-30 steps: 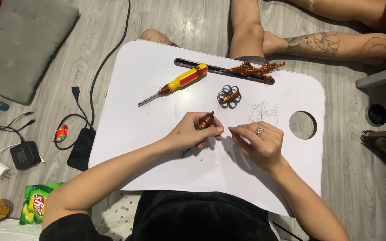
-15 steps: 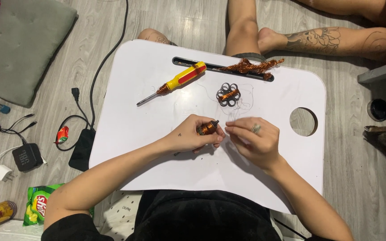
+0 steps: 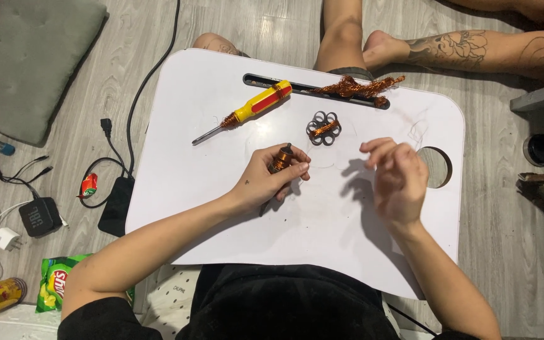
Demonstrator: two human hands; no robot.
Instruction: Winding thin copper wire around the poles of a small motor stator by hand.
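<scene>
At the middle of the white bench [image 3: 221, 208], the left hand [image 3: 266, 179] has its fingers [image 3: 297, 169] closed round a small copper-wound coil [image 3: 280, 158], thumb and fingertips pinching it just above the surface. The right hand [image 3: 398, 176] hovers apart to the right, fingers loosely curled; whether a fine wire runs from them to the coil cannot be made out. The coil looks light and rigid at its core, but its thin winding would likely kink or snap under a hard pull; best held by the ends of the core, not the turns. Most of the coil is hidden by the fingers. Beyond lie a ring-shaped wound part [image 3: 323, 128], a yellow-and-red screwdriver [image 3: 247, 112] and a tangle of copper wire [image 3: 354, 87] on the bench's slot.
</scene>
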